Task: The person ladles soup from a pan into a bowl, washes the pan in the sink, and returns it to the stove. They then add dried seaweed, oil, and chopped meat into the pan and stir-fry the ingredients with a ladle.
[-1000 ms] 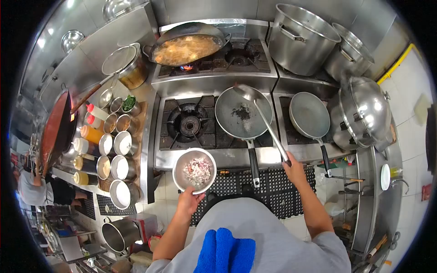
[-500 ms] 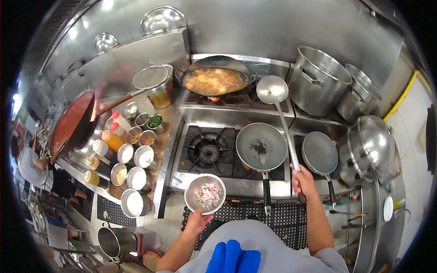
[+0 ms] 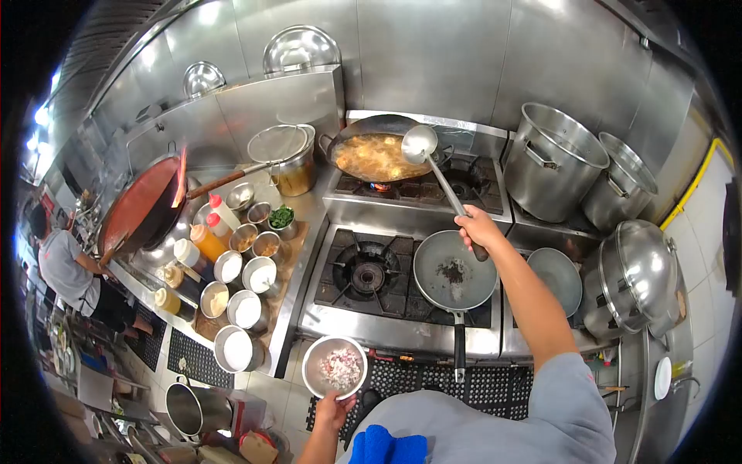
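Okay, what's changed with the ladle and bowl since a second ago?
The right hand has moved the ladle forward, from the frying pan to the right side of the wok. Nothing was let go; the left hand still holds the bowl of chopped food.

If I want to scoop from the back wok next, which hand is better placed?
Right, I'd judge. The right hand grips the ladle, its head by the back wok's right side. The left hand holds the metal bowl of chopped food near the stove's front edge, farther from the wok.
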Action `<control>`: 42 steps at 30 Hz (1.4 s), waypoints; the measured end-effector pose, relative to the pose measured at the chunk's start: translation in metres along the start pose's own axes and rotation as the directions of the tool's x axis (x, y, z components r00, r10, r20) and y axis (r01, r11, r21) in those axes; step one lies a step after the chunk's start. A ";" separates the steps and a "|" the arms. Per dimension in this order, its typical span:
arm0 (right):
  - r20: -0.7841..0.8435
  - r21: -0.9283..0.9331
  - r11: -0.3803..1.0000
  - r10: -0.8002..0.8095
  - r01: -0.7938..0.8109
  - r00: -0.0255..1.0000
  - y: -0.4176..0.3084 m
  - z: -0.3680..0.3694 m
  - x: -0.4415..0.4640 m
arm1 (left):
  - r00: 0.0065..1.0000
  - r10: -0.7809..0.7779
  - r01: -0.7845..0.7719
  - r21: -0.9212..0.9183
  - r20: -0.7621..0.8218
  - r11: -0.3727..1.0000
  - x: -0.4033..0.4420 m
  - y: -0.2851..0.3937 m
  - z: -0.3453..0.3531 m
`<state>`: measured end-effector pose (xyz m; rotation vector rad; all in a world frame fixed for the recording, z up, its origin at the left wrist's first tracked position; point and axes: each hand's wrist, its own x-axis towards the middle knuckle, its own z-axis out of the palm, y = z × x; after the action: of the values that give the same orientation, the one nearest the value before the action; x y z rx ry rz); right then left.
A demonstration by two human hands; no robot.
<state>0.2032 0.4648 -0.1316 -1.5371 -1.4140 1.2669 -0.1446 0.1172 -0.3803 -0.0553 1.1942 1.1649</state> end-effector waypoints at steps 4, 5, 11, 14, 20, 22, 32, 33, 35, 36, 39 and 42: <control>-0.012 -0.038 0.999 0.032 -0.032 0.999 -0.003 0.001 0.010 | 0.998 0.001 -0.003 -0.041 -0.055 0.999 -0.006 -0.004 -0.004; -0.015 -0.050 0.998 0.042 -0.042 0.999 -0.002 0.000 0.014 | 0.998 0.001 -0.004 -0.041 -0.057 0.999 -0.007 -0.004 -0.005; -0.013 -0.078 0.995 0.060 -0.061 0.998 0.003 -0.003 0.023 | 0.998 0.002 -0.005 -0.031 -0.070 0.999 -0.010 0.004 0.005; -0.012 -0.087 0.993 0.074 -0.075 0.997 0.003 -0.003 0.023 | 0.998 -0.011 0.007 -0.065 -0.065 0.998 -0.008 0.006 0.008; -0.003 -0.089 0.993 0.075 -0.075 0.997 0.008 -0.004 0.024 | 1.000 -0.009 0.009 -0.048 -0.015 0.999 -0.005 0.007 0.007; 0.003 -0.082 0.994 0.074 -0.073 0.997 0.007 -0.003 0.023 | 1.000 -0.001 0.000 -0.010 -0.011 1.000 -0.008 0.009 0.010; 0.109 0.201 0.971 0.112 -0.132 0.988 0.003 -0.003 0.021 | 1.000 -0.016 0.016 -0.007 -0.025 1.000 -0.008 0.011 0.009; 0.133 0.275 0.949 0.121 -0.154 0.984 0.003 -0.003 0.019 | 0.999 -0.012 0.012 -0.011 -0.032 1.000 -0.009 0.012 0.010; 0.137 0.349 0.923 0.120 -0.161 0.983 -0.002 -0.005 0.013 | 0.999 -0.009 0.009 -0.010 -0.036 1.000 -0.010 0.013 0.011; 0.143 0.418 0.893 0.118 -0.168 0.983 -0.004 -0.007 0.008 | 0.999 -0.008 0.008 0.001 -0.037 1.000 -0.010 0.013 0.011; 0.181 0.475 0.858 0.122 -0.195 0.976 -0.010 -0.017 -0.007 | 1.000 -0.018 0.019 0.022 -0.024 1.000 -0.004 0.011 0.007; 0.134 0.463 0.871 0.110 -0.161 0.985 -0.010 -0.027 -0.034 | 0.999 -0.029 0.030 0.034 -0.024 0.999 -0.005 0.013 0.013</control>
<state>0.2284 0.4367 -0.1078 -1.2593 -0.9630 1.6546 -0.1442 0.1275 -0.3641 -0.0604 1.2298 1.1204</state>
